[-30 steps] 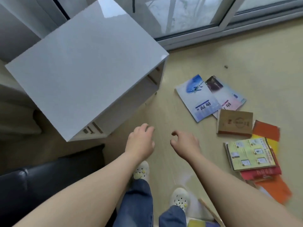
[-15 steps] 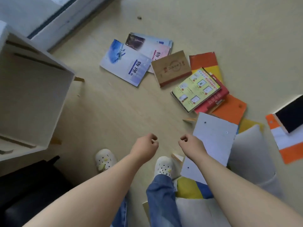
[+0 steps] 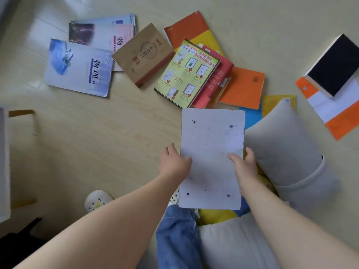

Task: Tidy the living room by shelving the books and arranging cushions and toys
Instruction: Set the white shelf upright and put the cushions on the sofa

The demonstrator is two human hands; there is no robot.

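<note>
Head view: a grey sheet [image 3: 211, 140], flat and marked with a few small dark dots near its corners, is held between both hands above the floor [image 3: 97, 144]. Its left edge is pinched by the left hand [image 3: 174, 166], with the thumb laid on the upper face. Its right edge is gripped by the right hand [image 3: 245, 167], thumb on top and fingers [image 3: 250, 154] curled behind the edge. The lower part of the sheet is seen in front of a jeans leg [image 3: 176, 235], and a white shoe [image 3: 97, 200] is planted to the left.

Books are scattered on the floor beyond the sheet. A blue-white textbook [image 3: 77, 68] lies farthest left, overlapping a pink-covered book [image 3: 103, 33]. A brown book [image 3: 143, 55] is placed just beside these. A yellow-green book [image 3: 186, 72] is stacked on a red book [image 3: 219, 74], with an orange-and-yellow cover [image 3: 194, 30] behind them and an orange book [image 3: 242, 86] to the right. Well apart on the right, a thick black-covered book [image 3: 336, 65] rests on an orange-and-white book [image 3: 330, 113].

A grey cushion [image 3: 281, 146] lies just right of the sheet, and a second cushion [image 3: 233, 245] is seen at the bottom. A yellow-and-blue item [image 3: 217, 216], which cannot be identified, is partly hidden beneath the sheet. Part of a white cabinet [image 3: 3, 162] is seen at the left edge.
</note>
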